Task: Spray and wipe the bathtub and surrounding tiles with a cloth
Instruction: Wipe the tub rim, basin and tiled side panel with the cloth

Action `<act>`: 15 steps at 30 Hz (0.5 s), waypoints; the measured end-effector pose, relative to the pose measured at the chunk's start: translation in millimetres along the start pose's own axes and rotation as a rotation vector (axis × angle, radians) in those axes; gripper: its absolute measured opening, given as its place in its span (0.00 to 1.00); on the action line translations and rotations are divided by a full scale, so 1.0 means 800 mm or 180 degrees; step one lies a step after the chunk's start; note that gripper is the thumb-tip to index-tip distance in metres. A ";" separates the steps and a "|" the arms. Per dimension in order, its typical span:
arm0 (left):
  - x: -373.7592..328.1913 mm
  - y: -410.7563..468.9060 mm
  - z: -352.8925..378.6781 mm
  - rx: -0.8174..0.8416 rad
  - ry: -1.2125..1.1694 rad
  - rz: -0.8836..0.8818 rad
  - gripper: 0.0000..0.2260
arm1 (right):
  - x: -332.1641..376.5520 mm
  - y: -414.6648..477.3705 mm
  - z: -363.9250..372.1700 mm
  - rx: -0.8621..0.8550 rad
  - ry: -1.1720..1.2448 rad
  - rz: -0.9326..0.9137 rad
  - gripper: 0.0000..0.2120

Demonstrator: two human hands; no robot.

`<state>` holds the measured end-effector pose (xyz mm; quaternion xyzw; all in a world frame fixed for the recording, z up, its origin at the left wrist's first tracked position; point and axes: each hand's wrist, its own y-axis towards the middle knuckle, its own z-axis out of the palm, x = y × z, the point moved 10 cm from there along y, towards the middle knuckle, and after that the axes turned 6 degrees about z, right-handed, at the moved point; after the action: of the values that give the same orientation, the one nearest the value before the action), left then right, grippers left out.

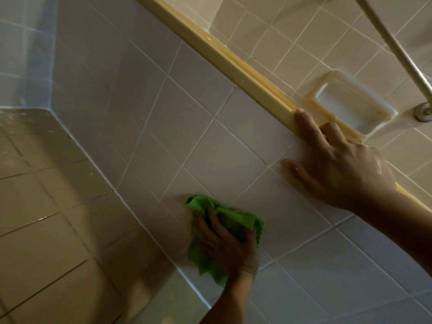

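Note:
A crumpled green cloth (203,251) is pressed flat against the white tiled wall (163,108), low down near the seam with the floor. My left hand (229,246) is shut on the cloth, with the fingers spread over it. My right hand (339,164) rests open on the same wall, higher and to the right. Its fingertips touch the yellow trim strip (222,50) that runs diagonally across the wall. No spray bottle is in view.
Beige floor tiles (35,206) fill the lower left. Above the yellow strip are cream tiles with a recessed soap dish (350,106). A metal grab bar (397,50) crosses the top right down to its mount (423,112). A tiled corner (25,66) lies at upper left.

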<state>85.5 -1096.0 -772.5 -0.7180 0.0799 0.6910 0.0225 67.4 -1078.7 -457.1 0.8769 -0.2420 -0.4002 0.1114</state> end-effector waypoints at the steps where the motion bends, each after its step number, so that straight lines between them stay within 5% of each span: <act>1: -0.013 0.004 -0.003 -0.0014 0.0015 0.0173 0.44 | 0.000 0.000 0.000 0.0009 0.0013 0.0001 0.44; 7: -0.106 0.032 -0.013 -0.0152 0.0351 0.1323 0.44 | -0.001 0.001 0.001 0.0029 0.0047 0.0029 0.43; 15: -0.220 0.114 -0.046 -0.0408 0.0268 0.1036 0.42 | -0.002 0.001 0.001 0.0161 0.0332 0.0018 0.36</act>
<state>102.7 -1176.7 -588.7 -0.7239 0.1518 0.6585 -0.1388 65.8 -1078.7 -456.6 0.8984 -0.2484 -0.3473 0.1028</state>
